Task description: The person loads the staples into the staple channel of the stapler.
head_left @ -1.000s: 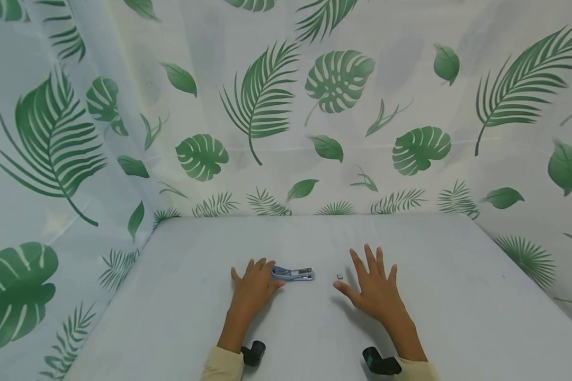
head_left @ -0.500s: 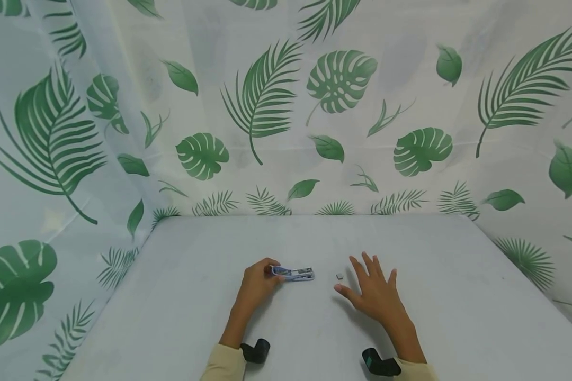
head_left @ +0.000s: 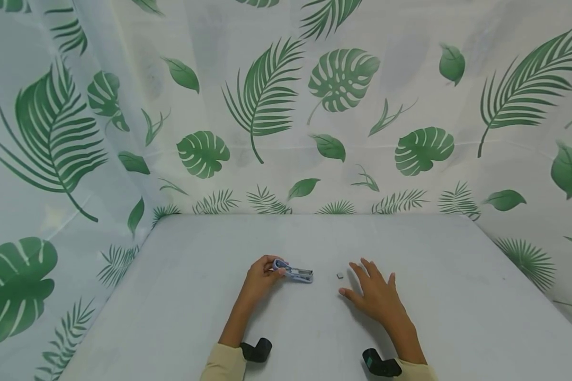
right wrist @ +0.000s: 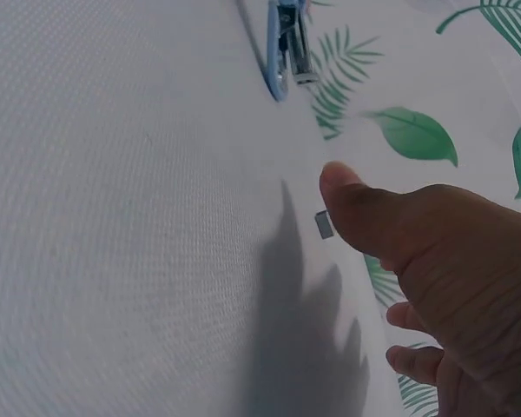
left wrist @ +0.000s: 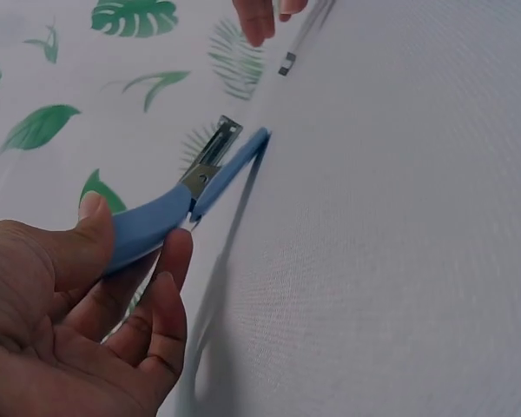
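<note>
One white table [head_left: 410, 238] — left hand [head_left: 259, 279] gripping one blue stapler [head_left: 297, 273] — right hand [head_left: 376, 294] spread near one grey piece [head_left: 340, 275].

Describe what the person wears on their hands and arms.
The left hand and right hand wear no gloves. Pale yellow sleeves stop short of them; a black angular device sits by each sleeve, the right one marked with teal.

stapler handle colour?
Light blue. The stapler handle shows best in the left wrist view, gripped by the left hand.
</note>
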